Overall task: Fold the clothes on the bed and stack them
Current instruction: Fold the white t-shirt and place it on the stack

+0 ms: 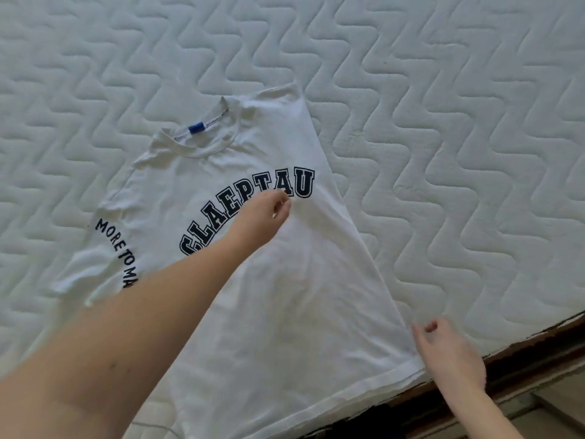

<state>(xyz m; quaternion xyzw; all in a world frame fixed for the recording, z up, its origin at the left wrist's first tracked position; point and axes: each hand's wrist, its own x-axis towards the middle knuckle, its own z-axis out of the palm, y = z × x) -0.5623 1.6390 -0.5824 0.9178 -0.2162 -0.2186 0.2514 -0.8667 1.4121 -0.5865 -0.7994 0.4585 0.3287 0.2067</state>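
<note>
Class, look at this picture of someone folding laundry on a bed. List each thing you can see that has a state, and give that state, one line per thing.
white T-shirt: spread flat, print side up, right side folded in to a straight edge, left sleeve still out.
left hand: over the chest print, fingers loosely curled; any grip unclear.
right hand: open, at the shirt's lower right corner by the hem.
mattress: bare quilted cover, shirt lying on it.

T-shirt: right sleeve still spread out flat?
No. The T-shirt's right side is already folded under into a straight edge; only the left sleeve lies spread on the mattress.
</note>
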